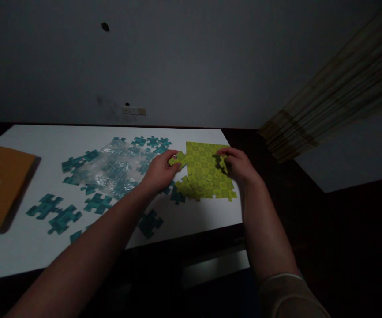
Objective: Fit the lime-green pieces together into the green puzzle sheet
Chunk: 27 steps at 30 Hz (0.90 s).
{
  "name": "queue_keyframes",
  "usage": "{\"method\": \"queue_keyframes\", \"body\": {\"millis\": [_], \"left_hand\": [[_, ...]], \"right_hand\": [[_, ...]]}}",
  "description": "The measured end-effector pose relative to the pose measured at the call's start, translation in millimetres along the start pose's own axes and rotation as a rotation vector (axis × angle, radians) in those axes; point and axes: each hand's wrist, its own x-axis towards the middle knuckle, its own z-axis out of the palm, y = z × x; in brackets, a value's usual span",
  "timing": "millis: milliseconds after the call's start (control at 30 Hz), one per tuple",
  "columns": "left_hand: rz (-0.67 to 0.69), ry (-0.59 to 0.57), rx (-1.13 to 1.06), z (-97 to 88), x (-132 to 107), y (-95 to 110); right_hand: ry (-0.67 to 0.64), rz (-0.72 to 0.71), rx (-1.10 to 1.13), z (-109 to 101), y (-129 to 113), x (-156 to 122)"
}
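My left hand (162,170) pinches a yellow-green jigsaw puzzle piece (178,159) between thumb and fingers, just left of the joined part of the puzzle. Another yellow-green piece (223,164) is tilted in the grip of my right hand (239,163), above the right side of that part. The joined yellow-green puzzle (200,154) lies flat on the table with a patterned face. Along its lower left, several yellow-green pieces (187,187) lie close together in shadow; I cannot tell which of them interlock.
Loose teal puzzle pieces (61,217) spread across the white table (118,240), some under a clear crumpled plastic bag (108,165). An orange folder-like object (2,185) lies at the left. Behind the table is a wall with sockets (133,111); a curtain (330,101) hangs at right.
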Motion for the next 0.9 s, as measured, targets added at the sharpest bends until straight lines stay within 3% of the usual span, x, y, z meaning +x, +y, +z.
{"method": "queue_keyframes", "body": {"millis": [67, 167, 300, 433, 533, 700, 767, 900], "left_hand": [[0.024, -0.009, 0.026, -0.3, -1.7, 5.3], [0.077, -0.105, 0.117, -3.7, -5.2, 18.7], [0.136, -0.232, 0.252, -9.4, -9.4, 34.6], [0.101, -0.224, 0.268, -11.8, -7.4, 37.0], [0.044, -0.219, 0.198, -8.9, -1.3, 31.0], [-0.064, -0.302, 0.003, 8.2, 21.8, 22.8], [-0.046, -0.307, 0.048, 17.8, 36.2, 24.6], [0.135, -0.297, 0.344, 34.9, 61.3, 34.0]], "right_hand": [[-0.201, -0.06, 0.072, -4.6, -5.3, -4.3], [-0.428, -0.175, -0.039, -11.1, -12.7, -10.9], [-0.443, -0.28, -0.138, -13.0, -11.6, -10.8], [-0.454, -0.305, -0.1, -12.0, -2.5, -6.4], [-0.414, -0.262, -0.03, -9.6, -0.1, -5.8], [-0.175, -0.135, 0.192, -3.1, 2.6, 0.7], [-0.082, -0.067, 0.33, -0.5, 7.0, 6.0], [0.018, 0.005, 0.427, 4.1, 17.3, 13.3]]}}
